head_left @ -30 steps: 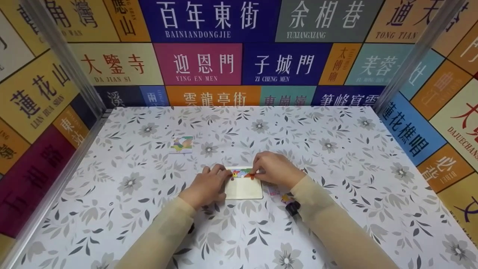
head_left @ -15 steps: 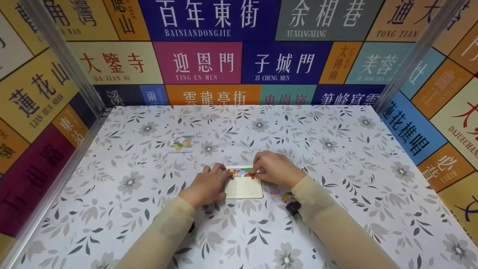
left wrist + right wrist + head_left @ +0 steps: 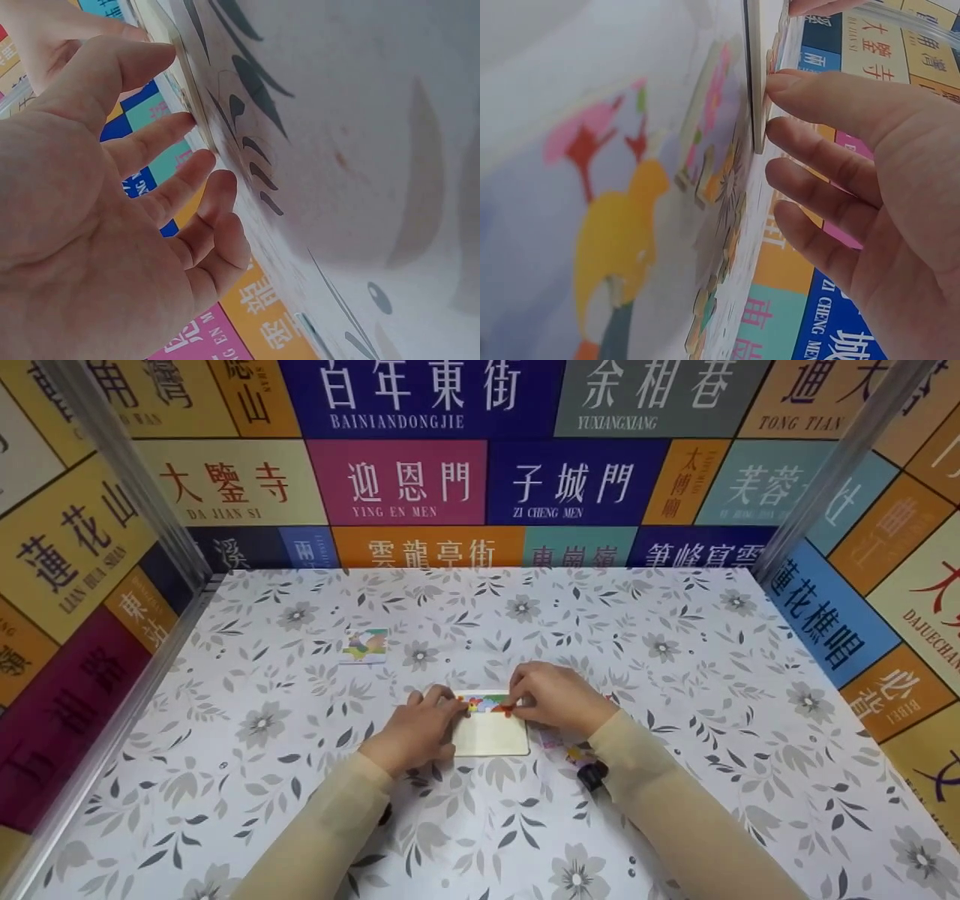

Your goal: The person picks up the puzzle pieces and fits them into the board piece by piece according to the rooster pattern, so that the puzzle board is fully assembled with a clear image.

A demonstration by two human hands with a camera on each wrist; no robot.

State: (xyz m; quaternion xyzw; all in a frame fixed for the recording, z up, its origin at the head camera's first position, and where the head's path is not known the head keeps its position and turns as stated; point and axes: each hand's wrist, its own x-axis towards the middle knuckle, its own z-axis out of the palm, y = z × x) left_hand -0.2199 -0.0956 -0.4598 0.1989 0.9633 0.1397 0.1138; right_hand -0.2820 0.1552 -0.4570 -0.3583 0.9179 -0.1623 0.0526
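A small cream puzzle board (image 3: 491,735) lies on the table between the hands. Along its far side runs a row of colourful puzzle pieces (image 3: 487,703); the rest of its visible surface is bare. My left hand (image 3: 416,731) holds the board's left side, its fingertips at the far left corner and the thumb nearer me. At the far right corner, thumb and forefinger of my right hand (image 3: 559,697) pinch at an orange-red puzzle piece (image 3: 507,710). In the right wrist view that thumb lies over the board's edge (image 3: 757,112); the fingertips partly hide the pieces.
A square picture piece (image 3: 364,645) lies at the back left. Loose pieces, one with a yellow figure (image 3: 574,755), lie beside the right wrist, near a black object (image 3: 592,775). A floral cloth (image 3: 262,720) covers the table. Sign-printed walls (image 3: 397,484) enclose the back and sides.
The head view has shifted slightly, so the scene sits a little higher in the frame. Both hands keep the same places on the board.
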